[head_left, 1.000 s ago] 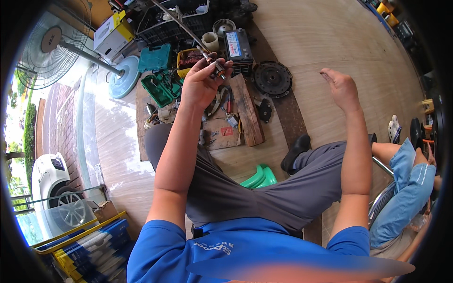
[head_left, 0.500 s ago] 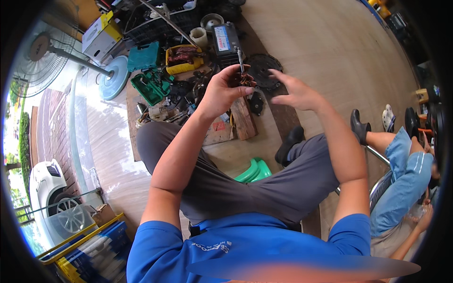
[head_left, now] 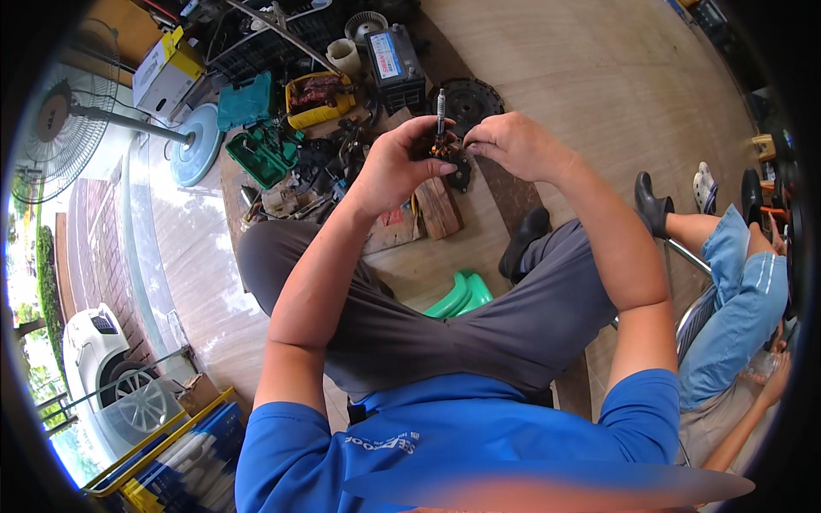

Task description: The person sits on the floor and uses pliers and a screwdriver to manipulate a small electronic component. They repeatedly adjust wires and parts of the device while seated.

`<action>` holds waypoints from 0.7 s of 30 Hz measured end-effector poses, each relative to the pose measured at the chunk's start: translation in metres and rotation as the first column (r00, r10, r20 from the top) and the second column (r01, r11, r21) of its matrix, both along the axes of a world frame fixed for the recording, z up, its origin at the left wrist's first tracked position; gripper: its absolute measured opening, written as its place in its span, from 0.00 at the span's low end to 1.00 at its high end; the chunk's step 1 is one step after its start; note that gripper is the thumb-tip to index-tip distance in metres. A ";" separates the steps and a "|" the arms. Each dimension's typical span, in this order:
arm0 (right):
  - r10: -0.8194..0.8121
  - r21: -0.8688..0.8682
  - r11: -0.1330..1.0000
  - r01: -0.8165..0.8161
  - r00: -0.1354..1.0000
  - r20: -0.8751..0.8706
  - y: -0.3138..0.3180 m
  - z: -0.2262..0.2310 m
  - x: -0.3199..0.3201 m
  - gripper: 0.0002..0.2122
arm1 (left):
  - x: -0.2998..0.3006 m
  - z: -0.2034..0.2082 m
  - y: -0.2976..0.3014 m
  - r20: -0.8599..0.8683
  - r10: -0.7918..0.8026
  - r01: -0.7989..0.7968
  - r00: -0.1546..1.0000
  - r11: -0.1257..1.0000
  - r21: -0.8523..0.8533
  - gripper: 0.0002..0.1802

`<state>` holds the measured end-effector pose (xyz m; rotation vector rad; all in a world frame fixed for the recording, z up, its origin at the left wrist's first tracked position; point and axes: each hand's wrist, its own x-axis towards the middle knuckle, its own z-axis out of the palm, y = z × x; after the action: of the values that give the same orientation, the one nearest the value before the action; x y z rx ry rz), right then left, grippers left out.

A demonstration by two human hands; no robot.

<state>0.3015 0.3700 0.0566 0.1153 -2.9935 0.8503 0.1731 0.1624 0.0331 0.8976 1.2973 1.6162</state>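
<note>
My left hand [head_left: 398,162] grips a small motor armature [head_left: 441,113] upright, its bare metal shaft pointing up and coppery windings showing between thumb and fingers. Close on its right is my right hand [head_left: 523,147], thumb and fingertips pinched together beside the windings. Whatever may be in that pinch is too small to make out. Below the hands lies a wooden block [head_left: 438,209] on a low work board, with a dark round disc [head_left: 472,104] behind the right hand.
Beyond the hands stand a car battery [head_left: 396,67], a yellow tray [head_left: 320,114] with reddish parts and an open green case [head_left: 272,173]. A standing fan [head_left: 56,115] is at far left. A green plastic seat [head_left: 462,299] shows between my legs; another person [head_left: 735,316] sits at right.
My right hand has come in from the right toward the armature, and its spread fingers have closed into a pinch. The left hand still holds the armature. The view has shifted slightly.
</note>
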 end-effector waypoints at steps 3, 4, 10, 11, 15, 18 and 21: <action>-0.040 0.121 0.991 0.054 0.992 -0.116 -0.001 -0.002 0.002 0.07 | 0.000 0.001 0.000 -0.059 -0.009 0.006 0.998 0.999 -0.047 0.31; -0.053 0.163 0.983 0.081 0.984 -0.169 -0.001 -0.001 0.002 0.06 | 0.000 -0.002 0.000 -0.095 -0.004 -0.002 0.995 0.998 -0.066 0.31; -0.081 0.165 0.977 0.136 0.950 -0.303 0.002 0.009 0.011 0.07 | 0.001 -0.007 0.004 -0.390 0.086 -0.155 0.917 0.976 -0.150 0.31; -0.088 0.125 0.984 0.130 0.951 -0.295 0.003 0.009 0.012 0.07 | 0.001 -0.007 0.005 -0.428 0.111 -0.191 0.897 0.970 -0.149 0.30; -0.131 -0.067 0.990 0.120 0.974 -0.184 -0.001 0.018 0.017 0.07 | -0.002 -0.008 0.006 -0.446 0.297 -0.376 0.844 0.921 -0.098 0.28; -0.122 -0.109 0.988 0.114 0.990 -0.075 -0.001 0.021 0.019 0.06 | -0.010 -0.017 0.006 -0.186 0.411 -0.412 0.892 0.911 0.034 0.29; -0.084 -0.074 0.994 0.083 0.996 -0.004 0.007 0.019 0.022 0.05 | -0.020 -0.020 0.004 0.109 0.295 -0.313 0.949 0.924 0.222 0.30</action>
<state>0.3234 0.3769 0.0761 -0.0086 -2.9328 0.9471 0.1529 0.1660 0.0135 0.7945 1.2558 2.0632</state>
